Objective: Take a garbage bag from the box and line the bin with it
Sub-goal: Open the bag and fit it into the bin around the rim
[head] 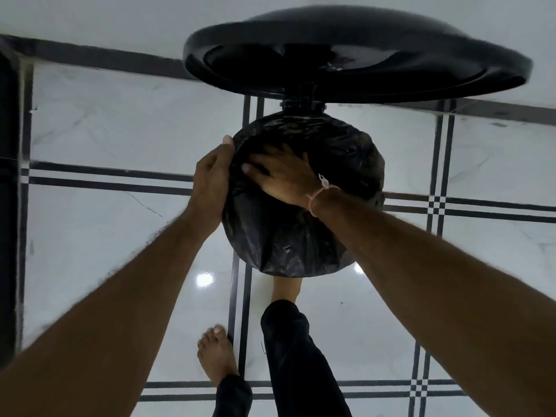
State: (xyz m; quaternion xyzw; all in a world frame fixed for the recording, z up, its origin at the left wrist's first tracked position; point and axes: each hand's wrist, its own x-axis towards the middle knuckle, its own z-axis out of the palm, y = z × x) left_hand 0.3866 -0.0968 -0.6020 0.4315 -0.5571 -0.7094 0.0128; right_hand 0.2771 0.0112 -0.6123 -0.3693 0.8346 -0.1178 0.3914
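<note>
I saw the garbage bag draped over the bin at frame centre, lid raised. The right hand pressed inside, fingers spread. The left hand cupped its side, fingers hidden.

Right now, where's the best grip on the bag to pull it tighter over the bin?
Probably the loose, wrinkled skirt of the bag hanging nearest you, coming from the near side. The raised lid blocks the far side. The left hand covers the left edge, and the right hand covers the mouth.

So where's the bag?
Head view, middle: the bag is stretched over the bin below the raised lid, left hand outside it, right hand pressing inside.
</note>
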